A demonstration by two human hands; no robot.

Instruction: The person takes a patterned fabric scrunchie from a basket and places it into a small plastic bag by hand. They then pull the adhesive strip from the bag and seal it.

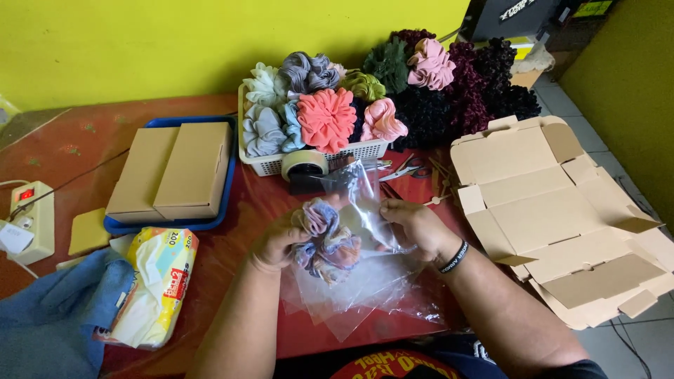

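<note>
Our left hand (277, 242) was closed around a multicoloured scrunchie (326, 242), fingers wrapped round its left side so the ruffled fabric bulged out to the right of the palm. We judged it very light and soft, something that would squash and spring back, best held by bunching the whole ring in the fingers, not pinching one fold.

Just right of it, our right hand (418, 226) pinched the edge of a clear plastic bag (365, 203), thumb and fingers clamped on the film, the bag standing up between the two hands with its mouth toward the scrunchie. We took the film to be thin, limp and slippery, likely to cling shut, so a grip near the opening looked soundest. More clear bags (365, 298) lay flat on the counter (246, 203) below both hands.

Beyond the hands stood a white basket (330, 156) of scrunchies, and to the right of the right hand an unfolded cardboard box (562, 210).

We could not tell whether the scrunchie had entered the bag's mouth; the film was transparent and glare blurred its edges. The left fingertips were hidden behind the fabric, and the tape dispenser (303, 168) beyond was partly covered by the bag.
</note>
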